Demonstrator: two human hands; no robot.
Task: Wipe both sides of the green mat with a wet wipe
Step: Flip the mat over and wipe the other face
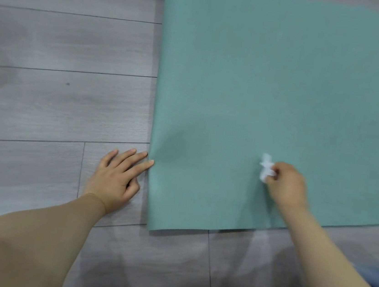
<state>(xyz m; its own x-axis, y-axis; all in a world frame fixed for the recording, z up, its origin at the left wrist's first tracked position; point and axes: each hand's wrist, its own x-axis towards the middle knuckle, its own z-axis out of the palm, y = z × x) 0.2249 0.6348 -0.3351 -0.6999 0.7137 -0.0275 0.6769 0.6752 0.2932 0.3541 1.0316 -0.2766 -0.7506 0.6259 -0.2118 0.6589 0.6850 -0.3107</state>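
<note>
Right hand [285, 185] pinches crumpled wet wipe [266, 168], pressed low on green mat [274, 87], likely mid-wipe. Left hand [117, 177] spread flat on grey floor [52, 102], fingertips touching mat's left edge, probably to stop sliding. Mat lies flat on floor; near edge close to person. Lots of open mat ahead.

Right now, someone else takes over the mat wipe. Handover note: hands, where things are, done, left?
Left hand: open, flat on the grey floor, fingertips at the green mat's left edge.
Right hand: pinches the crumpled wet wipe on the mat's near part.
Mat lies flat on the floor.
Done: how much is wiped cannot be told.
Left: finish this face, then flip and wipe the other side.
</note>
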